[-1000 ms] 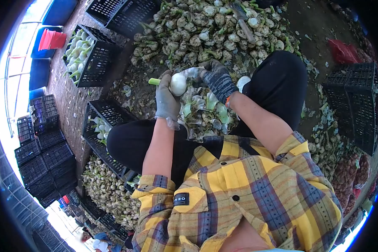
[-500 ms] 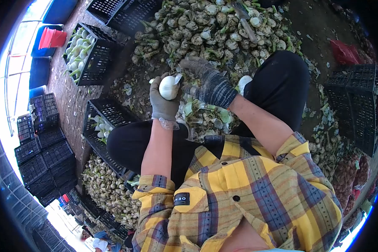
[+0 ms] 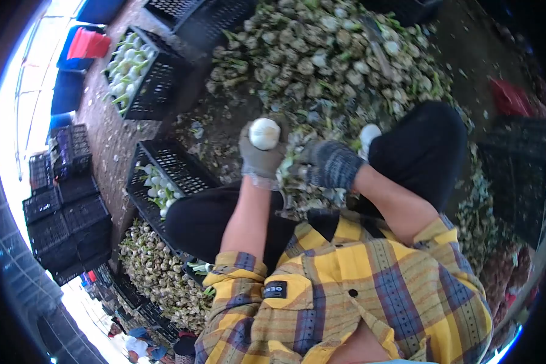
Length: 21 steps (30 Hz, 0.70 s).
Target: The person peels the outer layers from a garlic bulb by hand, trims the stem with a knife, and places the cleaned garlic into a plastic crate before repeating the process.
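Note:
A white peeled bulb (image 3: 264, 133), like garlic, rests in my left hand (image 3: 259, 151), which wears a grey-brown glove. My right hand (image 3: 335, 164), in a dark striped knit glove, is to the right of it over loose peelings (image 3: 303, 197). Its fingers are curled and blurred, and whether they hold anything is not visible. Another white bulb (image 3: 370, 134) lies beside my right knee. In front of both hands spreads a large heap of unpeeled bulbs (image 3: 309, 57) with green stems, a long pale object (image 3: 377, 47) lying on it.
Black crates with white bulbs stand at the left, one farther off (image 3: 158, 82) and one near my left knee (image 3: 179, 167). More bulbs (image 3: 158, 273) are piled lower left. Stacked crates (image 3: 70, 230), blue bins (image 3: 68, 91) and a person (image 3: 141, 346) appear farther left; dark crates (image 3: 515, 176) stand right.
The bulb has turned in my left hand, and the skin flap at its top no longer shows. My right hand has drawn back toward my body, its fingers now curled. The view has shifted slightly.

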Each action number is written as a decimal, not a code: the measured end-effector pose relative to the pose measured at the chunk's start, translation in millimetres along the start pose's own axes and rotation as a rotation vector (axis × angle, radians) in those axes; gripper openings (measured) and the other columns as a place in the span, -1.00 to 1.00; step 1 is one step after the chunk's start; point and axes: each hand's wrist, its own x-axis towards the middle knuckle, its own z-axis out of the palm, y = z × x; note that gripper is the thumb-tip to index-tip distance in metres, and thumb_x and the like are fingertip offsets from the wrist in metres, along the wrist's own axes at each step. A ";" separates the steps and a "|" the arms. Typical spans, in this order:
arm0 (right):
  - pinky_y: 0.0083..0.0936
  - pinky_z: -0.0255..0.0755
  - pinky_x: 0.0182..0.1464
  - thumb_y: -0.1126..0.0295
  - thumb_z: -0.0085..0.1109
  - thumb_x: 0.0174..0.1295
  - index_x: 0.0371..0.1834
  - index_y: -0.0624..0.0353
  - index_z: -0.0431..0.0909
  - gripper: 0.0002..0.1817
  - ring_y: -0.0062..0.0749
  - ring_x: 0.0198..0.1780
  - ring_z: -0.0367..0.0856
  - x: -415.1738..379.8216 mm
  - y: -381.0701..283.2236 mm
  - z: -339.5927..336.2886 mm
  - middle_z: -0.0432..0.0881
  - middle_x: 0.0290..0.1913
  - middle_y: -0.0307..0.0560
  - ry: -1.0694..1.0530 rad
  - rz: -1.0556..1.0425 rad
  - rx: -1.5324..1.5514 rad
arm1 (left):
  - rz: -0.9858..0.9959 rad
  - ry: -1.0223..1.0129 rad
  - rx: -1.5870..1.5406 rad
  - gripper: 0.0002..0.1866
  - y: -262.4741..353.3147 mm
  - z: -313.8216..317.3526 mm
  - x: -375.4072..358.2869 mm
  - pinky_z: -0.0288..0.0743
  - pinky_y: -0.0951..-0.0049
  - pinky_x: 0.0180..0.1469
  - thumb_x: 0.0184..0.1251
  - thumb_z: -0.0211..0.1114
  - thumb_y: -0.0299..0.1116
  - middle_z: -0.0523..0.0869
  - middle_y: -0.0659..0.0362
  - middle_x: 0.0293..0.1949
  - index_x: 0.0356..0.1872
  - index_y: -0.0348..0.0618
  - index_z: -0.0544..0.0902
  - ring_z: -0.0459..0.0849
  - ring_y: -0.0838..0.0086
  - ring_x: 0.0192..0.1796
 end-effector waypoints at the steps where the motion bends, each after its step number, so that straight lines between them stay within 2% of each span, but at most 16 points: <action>1: -0.22 0.42 -0.08 0.08 0.08 0.09 -0.23 0.14 0.61 -0.63 0.00 -0.16 0.56 -0.6 -4.0 -2.8 0.61 -0.22 0.13 0.134 -0.056 0.020 | 0.024 0.059 -0.012 -0.63 1.0 -3.7 6.4 0.52 0.04 -0.04 0.12 0.04 -0.10 0.63 0.02 -0.25 -0.23 -0.17 0.57 0.59 0.11 -0.13; 2: -0.24 0.40 -0.03 0.12 0.07 0.13 -0.20 0.13 0.60 -0.66 -0.04 -0.11 0.55 -1.7 -5.2 -3.0 0.61 -0.17 0.09 0.264 -0.107 0.045 | 0.041 0.121 -0.026 -0.64 0.9 -8.9 14.1 0.54 0.03 -0.09 0.12 0.04 -0.10 0.63 0.02 -0.25 -0.25 -0.17 0.56 0.59 0.11 -0.14; 4: -0.21 0.39 0.00 0.15 0.10 0.12 -0.18 0.13 0.59 -0.67 -0.03 -0.05 0.53 3.3 -0.3 2.1 0.59 -0.12 0.10 0.227 -0.108 0.045 | 0.019 0.218 -0.106 -0.66 8.0 -22.6 32.7 0.61 0.15 -0.28 0.10 0.06 -0.11 0.61 0.03 -0.28 -0.26 -0.16 0.54 0.60 0.08 -0.19; 5: -0.21 0.36 0.05 0.17 0.10 0.13 -0.12 0.12 0.58 -0.67 -0.03 -0.01 0.51 5.4 -3.0 6.3 0.57 -0.07 0.10 0.162 -0.023 0.104 | 0.035 0.245 -0.125 -0.66 15.7 -32.8 45.0 0.62 0.18 -0.29 0.11 0.06 -0.11 0.61 0.04 -0.29 -0.25 -0.16 0.53 0.60 0.10 -0.21; 8: -0.22 0.36 0.07 0.14 0.07 0.16 -0.03 0.13 0.54 -0.61 -0.03 0.01 0.51 14.0 -6.4 7.6 0.56 -0.04 0.12 0.011 -0.009 -0.018 | 0.089 0.276 -0.167 -0.66 50.4 -37.6 68.6 0.64 0.23 -0.34 0.12 0.03 -0.11 0.59 0.04 -0.31 -0.23 -0.15 0.51 0.61 0.13 -0.26; 10: -0.23 0.34 0.10 0.11 0.05 0.17 0.06 0.13 0.48 -0.55 -0.02 0.03 0.49 18.9 -8.1 8.9 0.53 0.03 0.13 0.001 -0.006 -0.054 | 0.143 0.222 -0.148 -0.67 90.1 -27.0 76.8 0.65 0.26 -0.38 0.13 0.01 -0.11 0.58 0.06 -0.32 -0.24 -0.14 0.49 0.61 0.16 -0.29; 12: -0.23 0.33 0.12 0.10 0.04 0.17 0.08 0.13 0.46 -0.53 -0.03 0.05 0.48 23.0 -9.5 10.7 0.51 0.05 0.13 -0.032 0.021 -0.087 | 0.344 0.255 -0.111 -0.69 137.5 2.0 85.2 0.64 0.26 -0.38 0.12 -0.01 -0.13 0.57 0.07 -0.32 -0.26 -0.12 0.49 0.61 0.17 -0.30; 14: -0.23 0.31 0.15 0.11 0.05 0.16 0.10 0.12 0.45 -0.52 -0.04 0.09 0.46 30.3 -2.9 17.0 0.49 0.08 0.13 -0.078 -0.015 -0.088 | 0.530 0.202 0.027 -0.70 199.4 43.8 87.6 0.64 0.24 -0.36 0.13 -0.04 -0.16 0.57 0.08 -0.30 -0.25 -0.12 0.49 0.61 0.18 -0.27; 15: -0.23 0.31 0.15 0.11 0.06 0.15 0.11 0.11 0.45 -0.51 -0.05 0.10 0.46 30.9 -2.8 16.7 0.49 0.08 0.13 -0.083 -0.029 -0.082 | 0.573 0.100 0.085 -0.69 241.9 56.4 92.3 0.63 0.17 -0.30 0.14 -0.05 -0.18 0.58 0.05 -0.23 -0.21 -0.12 0.50 0.61 0.19 -0.22; 16: -0.23 0.30 0.15 0.11 0.07 0.14 0.11 0.11 0.45 -0.51 -0.05 0.10 0.45 32.1 -3.3 16.6 0.49 0.08 0.13 -0.087 -0.042 -0.075 | 0.634 -0.071 0.135 -0.62 277.0 78.4 86.2 0.61 0.11 -0.17 0.17 -0.05 -0.16 0.57 0.02 -0.10 -0.09 -0.14 0.49 0.60 0.15 -0.13; 18: -0.24 0.31 0.16 0.13 0.08 0.11 0.12 0.12 0.43 -0.49 -0.05 0.11 0.45 36.3 -5.2 17.2 0.49 0.08 0.14 -0.102 -0.007 -0.047 | 0.661 -0.246 0.049 -0.59 327.6 118.1 77.0 0.63 0.21 -0.22 0.23 0.00 -0.05 0.60 0.10 -0.09 -0.06 -0.11 0.51 0.63 0.23 -0.12; 20: -0.24 0.31 0.16 0.15 0.08 0.11 0.13 0.13 0.42 -0.49 -0.05 0.11 0.45 39.7 -6.3 15.6 0.49 0.08 0.15 -0.108 -0.009 -0.033 | 0.781 -0.094 0.202 -0.48 345.8 136.1 69.4 0.51 0.12 0.03 0.29 -0.10 -0.04 0.51 0.03 0.09 0.13 -0.20 0.39 0.54 0.10 0.07; 21: -0.23 0.31 0.16 0.15 0.06 0.13 0.12 0.14 0.43 -0.50 -0.04 0.11 0.45 39.8 -13.7 6.4 0.48 0.09 0.16 -0.099 -0.009 -0.019 | 0.773 -0.081 0.229 -0.60 341.9 138.6 70.3 0.53 0.11 -0.05 0.32 -0.10 -0.06 0.62 0.12 -0.21 -0.09 -0.16 0.47 0.62 0.25 -0.19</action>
